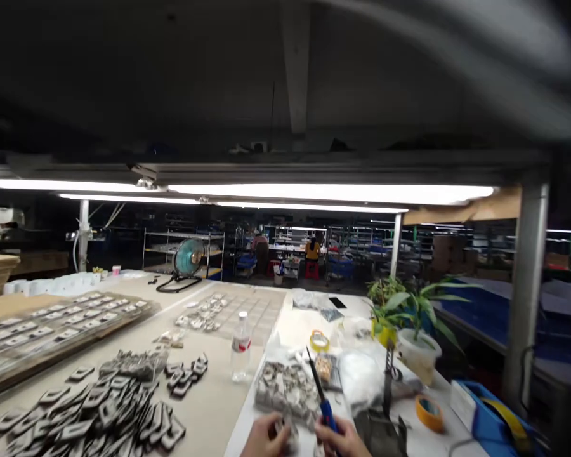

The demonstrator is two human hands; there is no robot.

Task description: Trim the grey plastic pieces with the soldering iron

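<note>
At the bottom edge, my right hand (340, 439) grips a blue-handled soldering iron (327, 412), its thin dark shaft pointing up and away over the bench. My left hand (266, 438) pinches a small pale piece (285, 431), partly hidden by the fingers. Just beyond both hands lies a heap of pale and dark metal-looking pieces (285, 388) in a clear bag or tray. Both hands are close together above the white bench top (266, 441). A soldering iron stand (388, 381) rises to the right of them.
Orange tape (429, 412) and yellow tape (320, 341) lie on the bench, beside a white plastic bag (360, 381) and a potted plant (412, 324). A blue bin (485, 422) sits right. Leftward are a water bottle (240, 346), dark tags (90, 412) and a tray (52, 336).
</note>
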